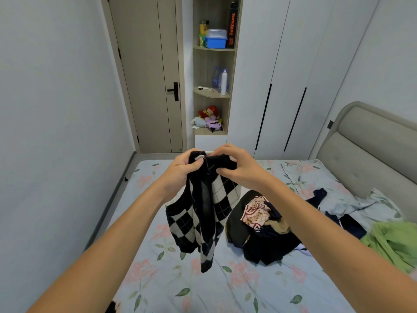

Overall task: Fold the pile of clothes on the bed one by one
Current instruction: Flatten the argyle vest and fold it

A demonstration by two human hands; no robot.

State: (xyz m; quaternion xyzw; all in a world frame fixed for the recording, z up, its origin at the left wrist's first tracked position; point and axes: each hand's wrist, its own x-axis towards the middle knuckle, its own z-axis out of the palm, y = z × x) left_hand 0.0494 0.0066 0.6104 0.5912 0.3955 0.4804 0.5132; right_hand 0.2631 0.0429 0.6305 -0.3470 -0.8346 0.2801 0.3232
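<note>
A black-and-white argyle knit garment (198, 213) hangs in the air over the bed. My left hand (180, 170) grips its top edge on the left, and my right hand (237, 166) pinches the top edge on the right, close beside the left hand. The garment droops down and its lowest tip hangs just above the sheet. The pile of clothes (264, 229) lies on the bed to the right, mostly dark pieces with a pink patterned one on top.
The bed (171, 288) has a pale blue floral sheet. A green garment (392, 240) and white and navy clothes (345, 204) lie at the right by the padded headboard (370, 145). A door, corner shelves and a white wardrobe stand behind.
</note>
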